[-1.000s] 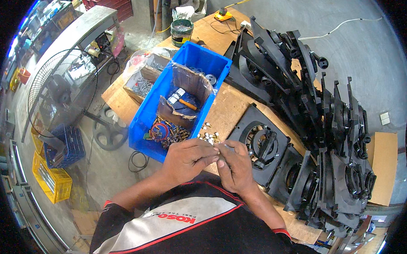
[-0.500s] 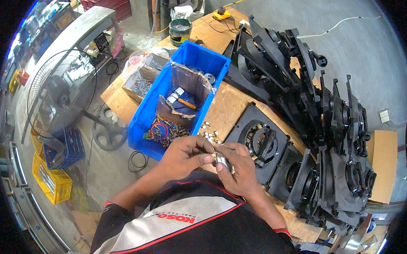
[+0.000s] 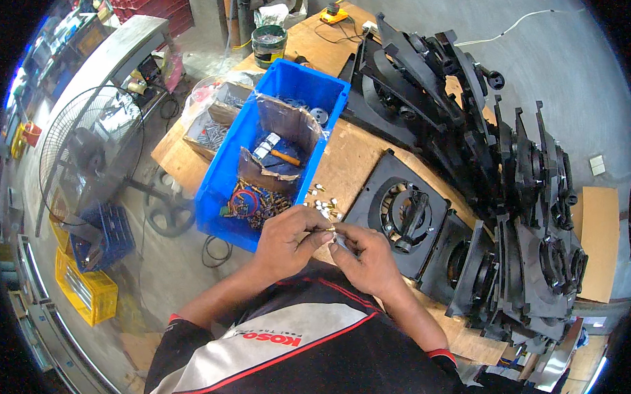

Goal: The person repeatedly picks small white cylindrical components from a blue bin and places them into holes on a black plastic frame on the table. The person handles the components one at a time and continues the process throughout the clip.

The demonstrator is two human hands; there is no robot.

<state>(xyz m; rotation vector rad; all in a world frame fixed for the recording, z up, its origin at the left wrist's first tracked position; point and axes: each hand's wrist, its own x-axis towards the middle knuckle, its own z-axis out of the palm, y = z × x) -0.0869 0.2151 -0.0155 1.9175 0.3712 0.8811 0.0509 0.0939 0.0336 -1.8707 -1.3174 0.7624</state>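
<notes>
My hands meet close in front of my body, fingertips almost touching. Between thumb and fingers, my left hand (image 3: 286,244) pinches a small brass fitting (image 3: 332,229). My right hand (image 3: 366,260) is closed around a small silvery piece (image 3: 340,241), mostly covered by the fingers. Just beyond them, several small white-and-brass fittings (image 3: 321,205) lie on the wooden tabletop (image 3: 341,156). To the left stands a blue bin (image 3: 205,210), whose cardboard dividers (image 3: 266,174) set off a near section with many small brass parts (image 3: 268,204) and a red ring.
Right of my hands lies a black plate with a round centre (image 3: 402,214). Many similar black units (image 3: 510,197) lean stacked further right. Beyond the bin are a box of screws (image 3: 212,134) and a dark bucket (image 3: 268,46). A fan (image 3: 91,151) stands left on the floor.
My fingers have shifted slightly around the small parts, and the silvery piece shows less between them. The whole view has moved a little; the bin and black units stay in place.
</notes>
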